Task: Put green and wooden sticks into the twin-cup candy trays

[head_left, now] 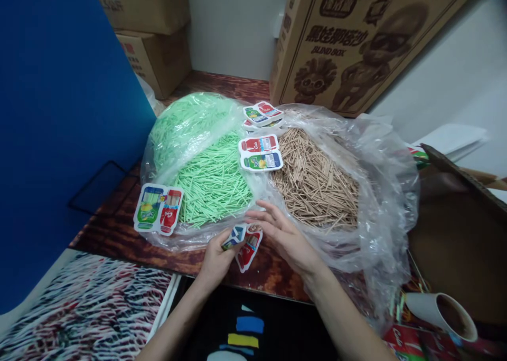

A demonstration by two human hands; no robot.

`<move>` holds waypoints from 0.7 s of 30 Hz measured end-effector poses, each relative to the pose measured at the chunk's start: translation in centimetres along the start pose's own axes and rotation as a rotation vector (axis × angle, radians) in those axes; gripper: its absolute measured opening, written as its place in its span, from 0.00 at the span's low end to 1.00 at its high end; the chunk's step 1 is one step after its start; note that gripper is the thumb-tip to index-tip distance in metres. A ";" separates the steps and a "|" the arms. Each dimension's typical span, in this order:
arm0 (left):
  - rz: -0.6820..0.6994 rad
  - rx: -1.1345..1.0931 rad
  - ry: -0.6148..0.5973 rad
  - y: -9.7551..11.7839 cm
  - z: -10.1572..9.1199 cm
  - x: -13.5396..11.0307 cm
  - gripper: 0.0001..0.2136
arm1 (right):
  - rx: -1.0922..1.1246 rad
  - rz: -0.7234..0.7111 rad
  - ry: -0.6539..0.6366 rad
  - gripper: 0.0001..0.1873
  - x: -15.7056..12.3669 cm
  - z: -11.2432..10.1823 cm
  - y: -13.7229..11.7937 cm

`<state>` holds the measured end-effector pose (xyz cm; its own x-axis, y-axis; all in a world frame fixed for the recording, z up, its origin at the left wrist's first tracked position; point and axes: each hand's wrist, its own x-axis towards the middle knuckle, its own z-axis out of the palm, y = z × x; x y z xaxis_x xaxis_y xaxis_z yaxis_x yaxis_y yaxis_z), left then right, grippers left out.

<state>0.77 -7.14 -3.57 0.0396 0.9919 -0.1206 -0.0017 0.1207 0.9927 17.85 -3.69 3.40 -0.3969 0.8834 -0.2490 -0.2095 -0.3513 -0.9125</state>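
Observation:
In my left hand is a folded bottle-shaped card, printed with a red cola bottle and a green-and-blue bottle; the thumb and fingers pinch its left half. My right hand is close at its upper right, fingers stretched out; whether they touch the card I cannot tell. Just beyond lie a plastic bag of thin green sticks and a bag of thin brown sticks. Between the bags rests a double-bottle card, with a small stack of similar cards behind it. Another double-bottle card lies at the left.
A large printed carton stands at the back right, and smaller cartons are stacked at the back left. A blue panel rises on the left. At the lower right a paper cup lies tilted near an open cardboard box.

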 end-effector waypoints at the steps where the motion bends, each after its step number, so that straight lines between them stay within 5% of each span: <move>1: 0.000 -0.008 0.010 0.2 0.0 0.1 0.11 | -0.059 -0.052 0.034 0.21 -0.1 0.1 0.0; 4: -0.006 -0.057 0.038 0.8 0.2 0.3 0.10 | -0.399 -0.222 0.110 0.09 -0.6 0.6 0.1; 7: -0.002 -0.090 0.060 1.2 0.1 0.3 0.09 | -0.718 -0.307 0.075 0.10 -0.9 1.1 0.0; 13: -0.034 -0.083 0.139 1.7 -1.7 -0.2 0.11 | -0.967 -0.456 0.065 0.03 -0.4 2.7 0.6; 17: -0.032 -0.083 0.239 1.8 -5.3 -0.9 0.11 | -0.833 -0.456 0.008 0.08 0.9 5.1 0.9; 21: -0.009 -0.032 0.455 1.8 -11.6 -0.3 0.15 | -0.647 -0.353 -0.039 0.11 3.4 7.9 2.2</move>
<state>-10.81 -6.82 -1.86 -0.4032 0.9063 -0.1266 -0.0347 0.1231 0.9918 8.98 -3.87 3.14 -0.4377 0.8941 0.0952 0.2341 0.2155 -0.9480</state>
